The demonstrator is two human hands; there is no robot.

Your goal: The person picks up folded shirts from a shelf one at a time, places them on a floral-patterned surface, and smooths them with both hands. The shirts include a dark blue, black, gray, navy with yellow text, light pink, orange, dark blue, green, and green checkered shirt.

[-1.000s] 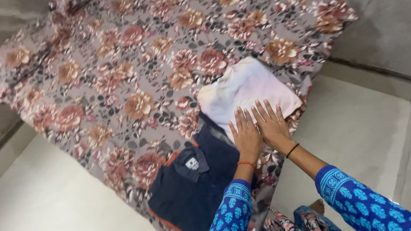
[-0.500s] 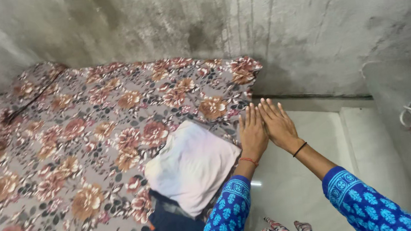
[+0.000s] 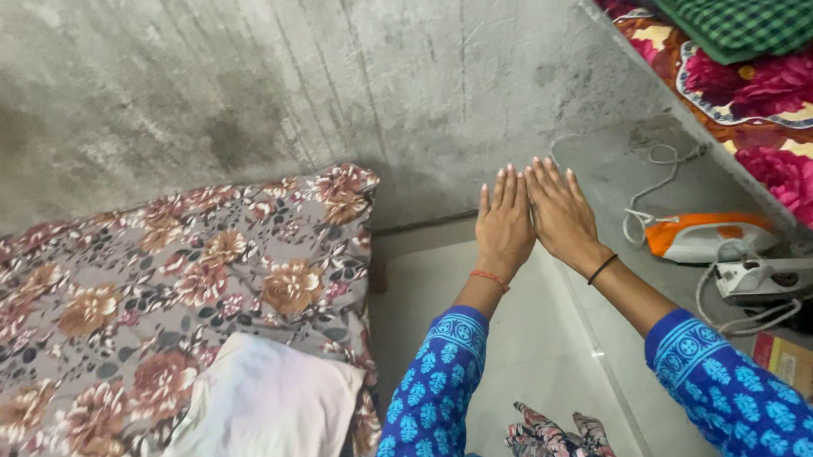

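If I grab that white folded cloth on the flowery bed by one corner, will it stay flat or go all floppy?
Probably floppy. The white folded cloth looks soft and puffy, with rounded edges, so a corner lift would likely let it droop and unfold. It seems light, being thin fabric. It likely won't slide easily, since it rests on the flowery bedspread, cloth on cloth.

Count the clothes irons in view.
2. An orange-and-white iron lies on the grey ledge right of the raised hands; a white iron sits just beyond it, nearer the camera, with cords around both. More could be hidden past the frame edge.
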